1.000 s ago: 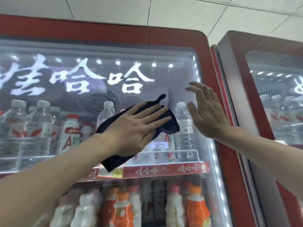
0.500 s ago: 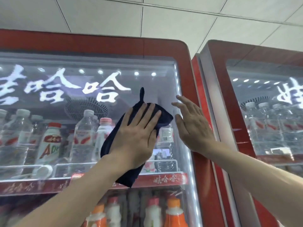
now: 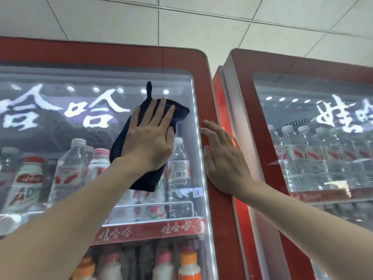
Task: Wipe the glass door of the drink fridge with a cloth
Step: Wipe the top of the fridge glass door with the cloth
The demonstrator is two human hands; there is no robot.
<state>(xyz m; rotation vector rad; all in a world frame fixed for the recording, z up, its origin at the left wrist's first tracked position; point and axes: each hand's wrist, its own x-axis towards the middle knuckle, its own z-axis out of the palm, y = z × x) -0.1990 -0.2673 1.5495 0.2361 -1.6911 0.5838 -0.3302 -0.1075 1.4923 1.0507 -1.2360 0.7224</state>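
Note:
The drink fridge's glass door (image 3: 66,81) fills the left of the view, framed in red, with white characters lit behind it. A dark navy cloth (image 3: 145,180) lies flat against the upper right of the glass. My left hand (image 3: 149,136) presses it there with straight, spread fingers pointing up; a thin corner of the cloth sticks up above the fingertips. My right hand (image 3: 222,158) rests flat with straight fingers on the door's red right frame (image 3: 210,93), beside the cloth.
Water bottles (image 3: 178,164) and white drink bottles (image 3: 26,178) stand on a shelf behind the glass, orange-capped bottles (image 3: 188,263) below. A second red fridge (image 3: 262,122) stands close on the right. White ceiling tiles (image 3: 181,21) run above.
My left hand has slid the cloth up and to the right across the glass, turning from sideways to fingers-up. My right hand has shifted from the glass edge onto the red frame.

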